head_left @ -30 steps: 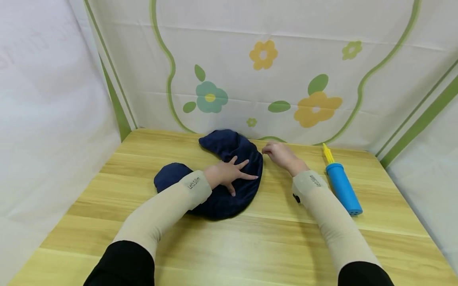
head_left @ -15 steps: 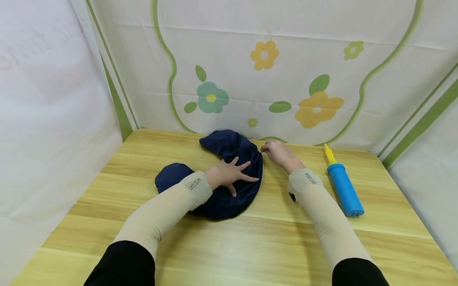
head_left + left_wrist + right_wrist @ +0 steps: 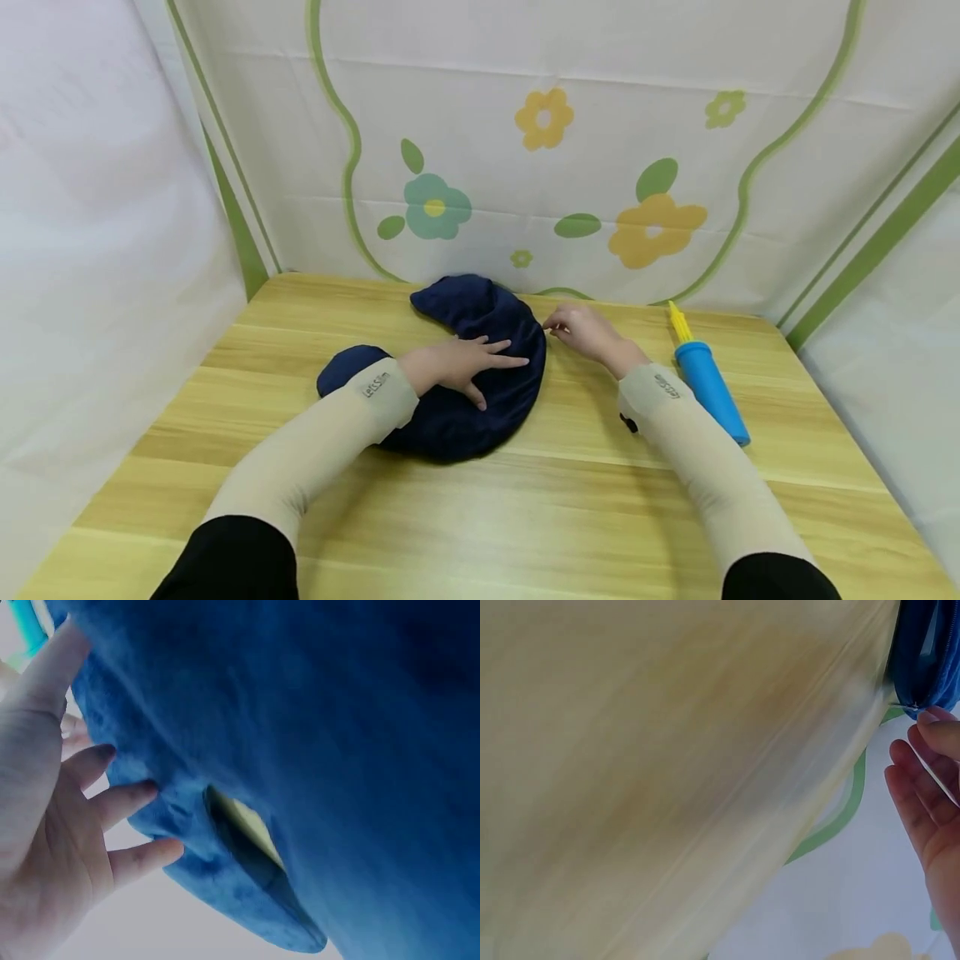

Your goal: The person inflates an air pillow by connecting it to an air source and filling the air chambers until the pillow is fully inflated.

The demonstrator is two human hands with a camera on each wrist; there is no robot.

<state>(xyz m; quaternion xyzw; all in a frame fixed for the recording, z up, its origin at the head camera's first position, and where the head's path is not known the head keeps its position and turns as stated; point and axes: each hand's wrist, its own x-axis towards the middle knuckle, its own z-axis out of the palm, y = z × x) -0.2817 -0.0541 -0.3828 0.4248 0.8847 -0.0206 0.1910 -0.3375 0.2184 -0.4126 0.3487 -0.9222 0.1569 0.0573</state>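
Note:
A navy plush U-shaped neck pillow cover (image 3: 495, 417) lies rather flat on the table, its curved side toward the right. My left hand (image 3: 453, 364) rests on its middle with fingers spread; in the left wrist view the fingertips touch the blue plush (image 3: 225, 697). At the cover's outer right edge, thumb and index finger of my right hand (image 3: 588, 331) pinch the small zipper pull. The right wrist view shows the zipper (image 3: 939, 671) parted along that edge, the fingertips right at its end. The pull itself is mostly hidden by the fingers.
A blue hand pump (image 3: 708, 387) with a yellow nozzle (image 3: 679, 321) lies to the right of my right forearm. Behind the wooden table (image 3: 480, 525) hangs a white flowered curtain (image 3: 480, 150), close to the cover's far tip.
My left hand has shifted slightly left on the cover, its fingers less widely spread. The right hand has come slightly nearer along the cover's edge. The view has shifted a little.

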